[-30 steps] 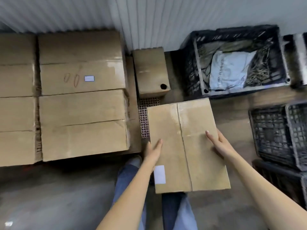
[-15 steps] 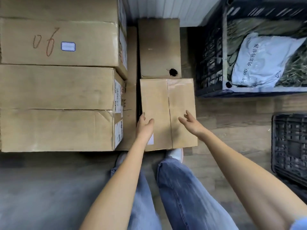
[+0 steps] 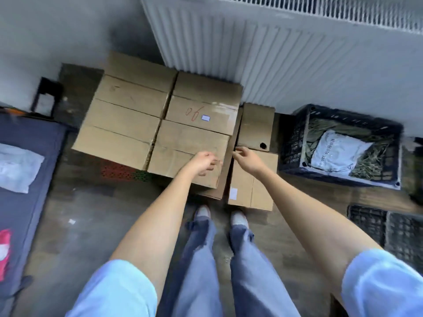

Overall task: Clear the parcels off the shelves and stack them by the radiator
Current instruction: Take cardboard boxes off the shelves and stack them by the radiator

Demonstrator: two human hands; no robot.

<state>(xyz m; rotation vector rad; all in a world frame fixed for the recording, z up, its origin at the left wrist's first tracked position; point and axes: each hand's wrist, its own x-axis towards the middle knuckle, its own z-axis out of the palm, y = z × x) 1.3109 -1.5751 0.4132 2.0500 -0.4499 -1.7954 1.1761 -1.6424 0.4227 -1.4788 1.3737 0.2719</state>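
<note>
Here our left hand [image 3: 204,163] and right hand [image 3: 246,156] hang loose-fingered, holding nothing, since the small parcel [image 3: 251,181] already lies on the floor below the radiator [image 3: 286,65], tucked beside the big stack [image 3: 160,120].

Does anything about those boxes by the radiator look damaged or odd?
One thing: the small box against the radiator has a round hole punched near its front corner. The other boxes look intact and squarely stacked.
</note>
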